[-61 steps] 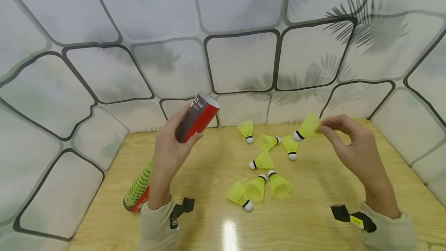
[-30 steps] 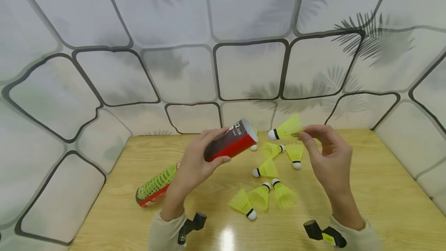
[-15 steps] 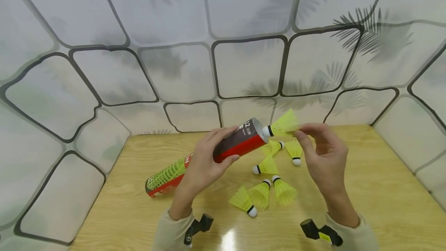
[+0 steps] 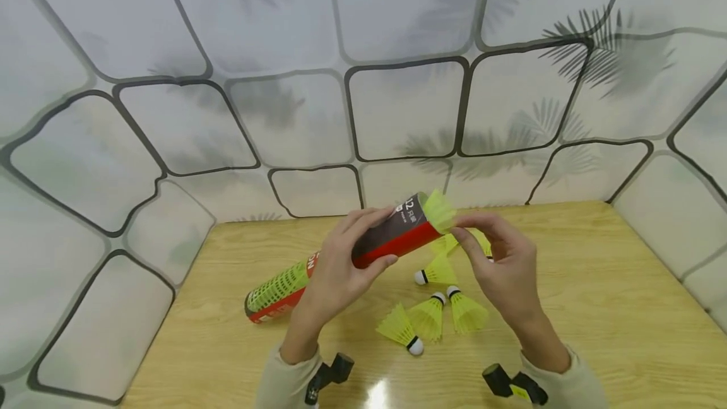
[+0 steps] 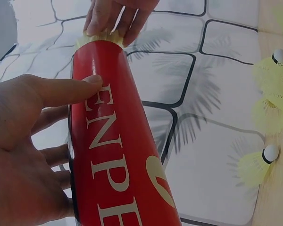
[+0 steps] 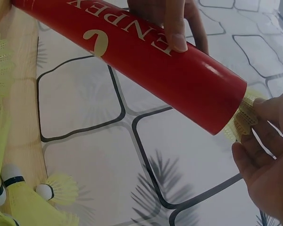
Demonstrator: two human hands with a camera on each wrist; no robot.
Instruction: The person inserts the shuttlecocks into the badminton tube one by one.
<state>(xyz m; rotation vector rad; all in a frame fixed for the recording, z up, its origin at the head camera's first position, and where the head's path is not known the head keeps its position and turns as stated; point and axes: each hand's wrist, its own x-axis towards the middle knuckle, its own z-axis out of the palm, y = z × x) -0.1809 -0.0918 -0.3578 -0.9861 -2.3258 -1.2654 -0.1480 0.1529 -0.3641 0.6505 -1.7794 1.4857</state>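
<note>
My left hand (image 4: 341,264) grips a red and black shuttlecock tube (image 4: 403,238) around its upper part, tilted so the open end points up and right. In that mouth sits a yellow shuttlecock (image 4: 440,210), cork end inside and skirt sticking out. Thumb and fingers of my right hand (image 4: 502,264) pinch the skirt's rim. The right wrist view shows the same skirt (image 6: 245,115) between the right fingertips and the tube's edge. Below the tube, several yellow shuttlecocks lie loose, among them one with its white cork toward me (image 4: 399,328) and one beside it (image 4: 428,316).
A wooden table (image 4: 199,358) carries the loose shuttlecocks; two at the back are partly covered by the tube and right hand. A patterned cloth wall (image 4: 406,112) rises behind the table and at both sides. Each wrist wears a black camera mount (image 4: 329,376).
The tube has swung down and rightward in my left hand. My right hand has brought the shuttlecock left, and its cork has gone into the tube's mouth.
</note>
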